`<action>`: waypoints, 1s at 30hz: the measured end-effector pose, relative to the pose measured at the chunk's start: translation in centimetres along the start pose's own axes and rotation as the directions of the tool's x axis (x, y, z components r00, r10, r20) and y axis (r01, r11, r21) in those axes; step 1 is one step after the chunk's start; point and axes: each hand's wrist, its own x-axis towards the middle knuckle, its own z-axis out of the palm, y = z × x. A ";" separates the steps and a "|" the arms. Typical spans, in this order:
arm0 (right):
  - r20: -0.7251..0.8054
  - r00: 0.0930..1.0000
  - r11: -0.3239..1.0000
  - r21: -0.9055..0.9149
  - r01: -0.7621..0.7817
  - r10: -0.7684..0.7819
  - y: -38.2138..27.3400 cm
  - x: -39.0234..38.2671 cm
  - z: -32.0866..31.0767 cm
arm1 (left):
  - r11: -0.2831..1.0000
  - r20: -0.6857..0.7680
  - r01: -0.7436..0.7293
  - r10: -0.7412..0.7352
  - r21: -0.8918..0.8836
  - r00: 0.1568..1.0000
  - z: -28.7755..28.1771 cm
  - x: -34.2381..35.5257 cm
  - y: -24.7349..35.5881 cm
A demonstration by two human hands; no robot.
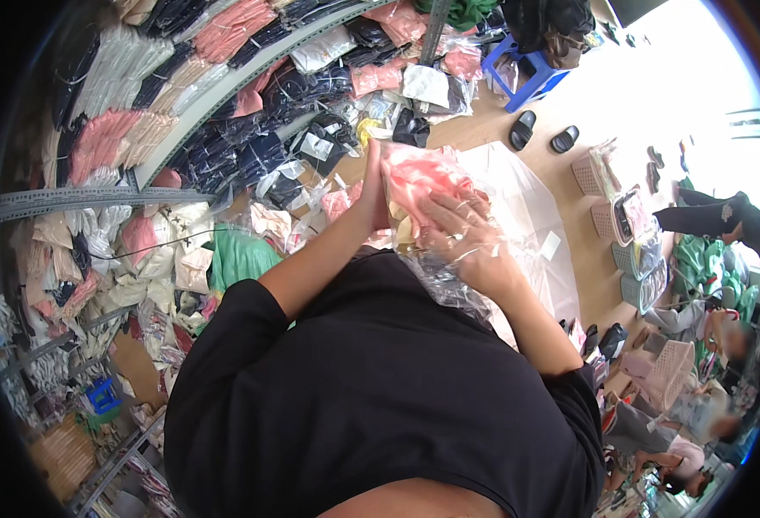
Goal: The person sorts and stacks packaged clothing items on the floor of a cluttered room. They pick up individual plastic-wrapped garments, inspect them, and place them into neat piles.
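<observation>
A pink garment in a clear plastic bag [416, 173] is held up in front of my chest. My left hand [375, 194] grips the bag along its left side, its thumb upright and the other fingers mostly hidden behind the package. Across the front lies my right hand [475, 242], fingers spread over the plastic and slightly smeared by motion. Loose, crinkled plastic hangs below that palm. Beneath and to the right of the package spreads a large sheet of translucent plastic [539, 207].
Metal shelving [250, 78] with stacked bagged garments curves along the left. A green bag [243, 259] lies by my left elbow. A blue stool [535, 82], black slippers [523, 129] and baskets [587, 175] stand on the floor at right. Other people [682, 457] are at lower right.
</observation>
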 end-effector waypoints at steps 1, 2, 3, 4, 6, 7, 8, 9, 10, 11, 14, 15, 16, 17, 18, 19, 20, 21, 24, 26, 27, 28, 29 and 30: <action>0.027 0.999 0.999 -0.049 -0.021 0.022 -0.4 0.0 0.1 | 1.000 0.006 -0.001 0.001 -0.003 1.000 -0.2 0.0 -0.8; 0.049 0.998 0.994 -0.096 -0.043 0.048 -0.8 -0.1 0.2 | 0.995 0.027 -0.014 0.016 -0.096 1.000 0.1 0.0 -0.3; 0.073 0.994 0.988 -0.143 -0.065 0.076 -1.1 -0.2 0.1 | 0.981 0.046 -0.022 0.031 -0.191 0.998 0.7 -0.1 0.7; 0.090 0.986 0.982 -0.143 -0.123 0.137 -0.9 -0.4 -0.1 | 0.958 0.063 -0.027 0.047 -0.285 0.997 0.9 0.0 1.3; 0.063 0.966 0.943 -0.241 -0.228 0.249 -1.0 -0.6 -0.3 | 0.840 0.345 0.039 0.180 -0.541 0.921 -0.2 0.9 2.3; 0.044 0.952 0.916 -0.289 -0.279 0.304 -1.0 -0.7 -0.4 | 0.760 0.457 0.104 0.270 -0.642 0.848 -0.4 1.3 2.6; 0.074 0.952 0.915 -0.308 -0.261 0.296 -1.0 -0.5 -0.8 | 0.931 0.127 -0.189 0.238 -0.312 0.963 2.7 -0.2 3.5; 0.067 0.956 0.913 -0.323 -0.250 0.286 -1.0 -0.4 -0.7 | 0.937 0.098 -0.252 0.282 -0.242 0.954 2.5 0.5 2.9; 0.059 0.960 0.910 -0.338 -0.240 0.275 -1.0 -0.2 -0.5 | 0.935 0.071 -0.312 0.327 -0.168 0.942 1.1 1.8 1.5; 0.053 0.963 0.908 -0.351 -0.230 0.265 -1.1 -0.1 -0.2 | 0.925 0.048 -0.368 0.373 -0.092 0.927 -1.2 3.6 -0.3; 0.026 0.933 0.927 -0.128 -0.352 0.358 -1.0 -0.7 0.2 | 0.942 0.064 -0.329 0.333 -0.069 0.941 -1.0 4.8 -0.6; 0.023 0.918 0.917 -0.060 -0.393 0.395 -1.0 -0.7 0.1 | 0.948 0.081 -0.310 0.315 -0.073 0.945 -0.6 4.9 -0.2; -0.026 0.901 0.897 -0.076 -0.435 0.434 -0.9 -0.9 0.1 | 0.955 0.095 -0.289 0.295 -0.069 0.951 -0.6 5.0 0.0; -0.080 0.879 0.875 -0.093 -0.475 0.469 -0.6 -1.1 0.2 | 0.961 0.114 -0.268 0.274 -0.065 0.955 -0.5 5.1 0.3; -0.136 0.854 0.849 -0.107 -0.517 0.502 -0.3 -1.2 0.4 | 0.967 0.126 -0.247 0.252 -0.057 0.959 -0.5 5.2 0.2; -0.195 0.823 0.820 -0.118 -0.559 0.533 -0.2 -1.3 0.3 | 0.973 0.131 -0.228 0.232 -0.044 0.964 -0.6 5.1 0.1; -0.249 0.783 0.797 -0.064 -0.600 0.570 -0.2 -0.7 -0.1 | 0.978 0.137 -0.206 0.208 -0.029 0.968 -0.6 5.1 -0.2; -0.280 0.761 0.779 -0.063 -0.624 0.586 0.1 -0.7 -0.2 | 0.983 0.144 -0.185 0.185 -0.015 0.972 -0.7 5.1 -0.2; -0.242 0.787 0.765 -0.201 -0.612 0.567 0.8 -1.2 0.2 | 0.991 0.143 -0.132 0.131 -0.003 0.981 -1.2 4.4 -0.2; -0.168 0.818 0.768 -0.285 -0.574 0.550 0.9 -1.9 0.5 | 0.995 0.151 -0.104 0.102 0.005 0.983 -1.5 4.8 -0.4; -0.138 0.837 0.782 -0.304 -0.545 0.530 0.7 -2.2 0.7 | 0.995 0.157 -0.096 0.091 0.027 0.983 -1.3 5.0 -0.3; -0.117 0.862 0.803 -0.319 -0.503 0.494 0.5 -2.4 1.0 | 0.995 0.162 -0.092 0.085 0.036 0.983 -1.3 5.3 -0.3; -0.127 0.883 0.820 -0.333 -0.467 0.451 0.3 -2.7 1.3 | 0.996 0.177 -0.076 0.065 0.052 0.982 -0.8 5.6 -0.6; -0.217 0.910 0.859 -0.309 -0.408 0.354 0.4 -2.7 2.2 | 0.996 0.183 -0.069 0.056 0.063 0.982 -0.7 5.7 -0.6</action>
